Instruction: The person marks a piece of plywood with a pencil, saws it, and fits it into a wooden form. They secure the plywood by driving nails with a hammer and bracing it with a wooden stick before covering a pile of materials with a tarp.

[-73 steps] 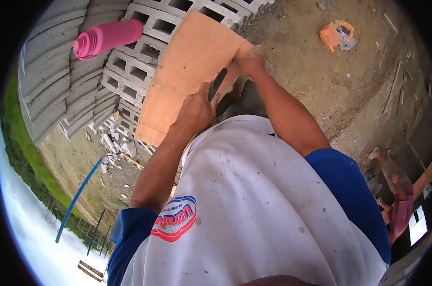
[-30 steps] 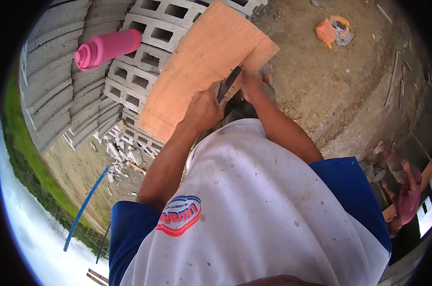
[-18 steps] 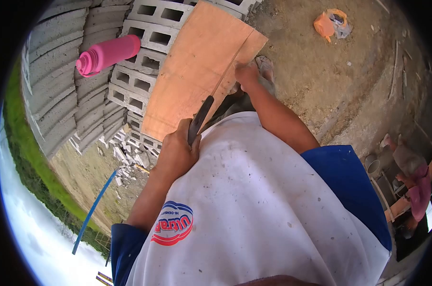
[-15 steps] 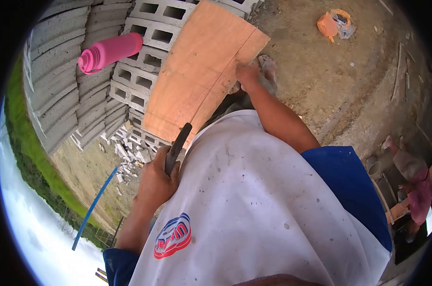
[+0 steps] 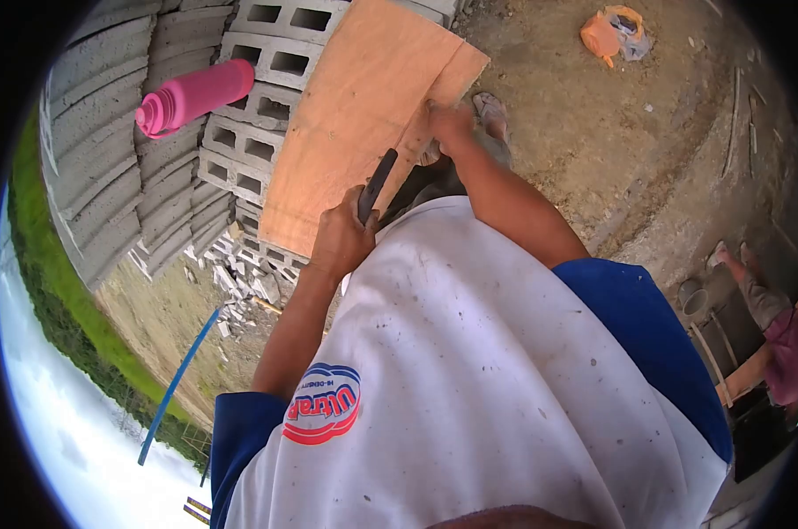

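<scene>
A tan plywood board (image 5: pixel 346 123) rests tilted over hollow concrete blocks in front of me. My left hand (image 5: pixel 344 231) is wrapped round the dark handle of what looks like a handsaw (image 5: pixel 378 185), held over the board's near side. The blade is seen edge-on and barely shows; a thin dark line runs from the handle up the board. Farther up, my right hand (image 5: pixel 452 128), a little blurred, is closed at the board's right edge beside that line. Its fingertips are partly hidden. My shoe (image 5: pixel 491 115) shows just beyond this hand.
A pink bottle (image 5: pixel 196 95) lies on stacked concrete blocks (image 5: pixel 108 132) at left. Broken block pieces (image 5: pixel 240 286) and a blue pole (image 5: pixel 178 383) are at lower left. An orange bag (image 5: pixel 601 37) lies on the dirt. Another person (image 5: pixel 782 339) and a bucket (image 5: pixel 693 295) are at far right.
My left hand and the handsaw have moved up and to the right, along the dark line and closer to my right hand. My right hand stays at the board's edge.
</scene>
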Demonstrator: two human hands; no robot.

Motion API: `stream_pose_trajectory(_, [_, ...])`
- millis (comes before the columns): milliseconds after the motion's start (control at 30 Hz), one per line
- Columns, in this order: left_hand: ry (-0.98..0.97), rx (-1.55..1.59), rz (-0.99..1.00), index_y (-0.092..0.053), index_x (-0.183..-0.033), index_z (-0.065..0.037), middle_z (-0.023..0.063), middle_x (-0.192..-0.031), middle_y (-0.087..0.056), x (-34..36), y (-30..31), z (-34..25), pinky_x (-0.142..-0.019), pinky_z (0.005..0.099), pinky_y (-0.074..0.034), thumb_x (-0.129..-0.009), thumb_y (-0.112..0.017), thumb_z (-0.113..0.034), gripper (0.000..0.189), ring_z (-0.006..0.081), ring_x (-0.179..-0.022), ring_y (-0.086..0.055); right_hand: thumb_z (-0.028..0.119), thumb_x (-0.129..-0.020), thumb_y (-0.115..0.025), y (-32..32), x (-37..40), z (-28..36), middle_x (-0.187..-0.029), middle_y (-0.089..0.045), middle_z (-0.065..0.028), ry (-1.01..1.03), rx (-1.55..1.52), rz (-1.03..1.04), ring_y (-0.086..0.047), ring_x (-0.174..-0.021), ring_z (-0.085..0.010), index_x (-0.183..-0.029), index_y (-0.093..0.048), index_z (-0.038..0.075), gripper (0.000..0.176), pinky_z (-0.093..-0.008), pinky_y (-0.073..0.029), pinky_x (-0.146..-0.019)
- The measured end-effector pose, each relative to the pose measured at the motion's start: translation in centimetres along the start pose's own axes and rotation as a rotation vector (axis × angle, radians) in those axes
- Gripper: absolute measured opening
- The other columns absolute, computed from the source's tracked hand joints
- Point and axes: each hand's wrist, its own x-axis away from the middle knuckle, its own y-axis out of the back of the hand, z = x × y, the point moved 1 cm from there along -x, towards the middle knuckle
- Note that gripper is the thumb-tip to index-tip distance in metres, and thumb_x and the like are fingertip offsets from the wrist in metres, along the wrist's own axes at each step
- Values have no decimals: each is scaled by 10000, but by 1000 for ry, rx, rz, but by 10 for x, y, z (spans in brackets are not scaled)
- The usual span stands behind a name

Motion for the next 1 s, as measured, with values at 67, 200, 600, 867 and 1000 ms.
stream_pose_trajectory(67, [98,-71,74,-531,-1161,2,276,-798,-637,43,50,-30,-715,492,-510,-819,-646,-97,375,463,-772,-629,328,-813,-656,0,0,-1,-1114,-642,-150,41,162,-26,-589,-1082,-271,-1111,-574,6,446,-360,-461,-876])
stream_pose_trajectory(200, [140,-86,91,-552,-1094,-1,272,-751,-632,101,91,-36,-681,494,-514,-814,-642,-75,302,453,-719,-633,232,-807,-654,-28,-20,-35,-1124,-643,-85,220,500,82,-590,-1064,-216,-1116,-562,37,376,-342,-452,-857])
stream_pose_trajectory(600, [72,-36,27,-528,-1141,3,271,-824,-647,-14,-5,-7,-748,495,-495,-844,-627,-141,345,464,-821,-628,316,-780,-729,32,36,25,-1124,-641,-167,-120,-90,98,-624,-1032,-272,-1170,-557,-12,539,-378,-471,-849])
stream_pose_trajectory(867, [-25,28,-3,-502,-1169,13,283,-770,-624,19,31,-25,-638,487,-495,-887,-646,-195,379,480,-744,-621,344,-769,-719,27,70,39,-1050,-663,-221,54,-108,97,-628,-1025,-358,-1065,-608,-40,497,-405,-471,-894])
stream_pose_trajectory(1000, [-136,114,-30,-490,-1229,-2,284,-890,-640,0,-17,31,-723,481,-514,-882,-658,-217,441,477,-857,-619,390,-842,-639,52,67,33,-1052,-675,-189,163,-142,33,-618,-1042,-330,-1102,-591,-54,517,-396,-390,-995])
